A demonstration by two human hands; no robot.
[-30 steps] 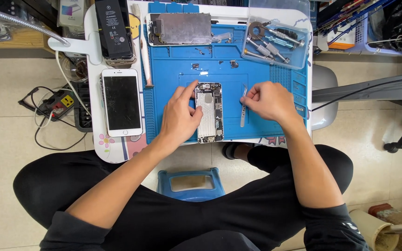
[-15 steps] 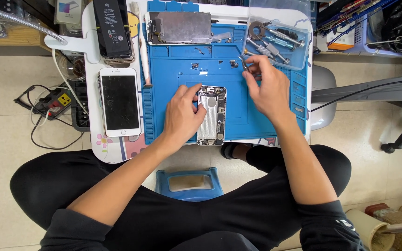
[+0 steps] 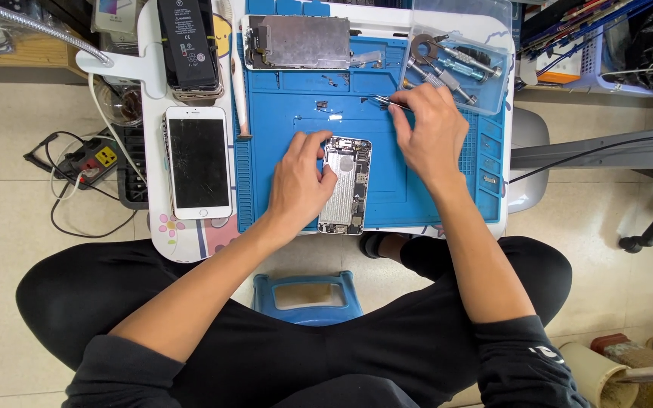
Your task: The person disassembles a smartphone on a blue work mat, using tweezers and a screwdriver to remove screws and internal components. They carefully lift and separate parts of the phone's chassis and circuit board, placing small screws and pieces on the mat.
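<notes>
An opened phone body [image 3: 345, 185] with bare metal insides lies on the blue repair mat [image 3: 417, 200]. My left hand [image 3: 300, 181] rests on its left edge and holds it flat. My right hand [image 3: 434, 134] is further back on the mat, its fingers pinched on thin metal tweezers [image 3: 381, 99] whose tips point left toward small loose parts [image 3: 328, 106]. A removed screen panel [image 3: 296, 41] lies face down at the back of the mat.
A white phone [image 3: 198, 162] with a dark screen lies left of the mat. Behind it is a black battery [image 3: 189, 45]. A clear tray [image 3: 459, 64] of screwdrivers stands at the back right. A power strip [image 3: 92, 159] and cables lie on the floor at left. A blue stool [image 3: 307, 298] sits between my legs.
My right hand has moved from beside the phone body away to the back of the mat, near the tool tray, with the tweezers. My left hand has stayed on the phone body.
</notes>
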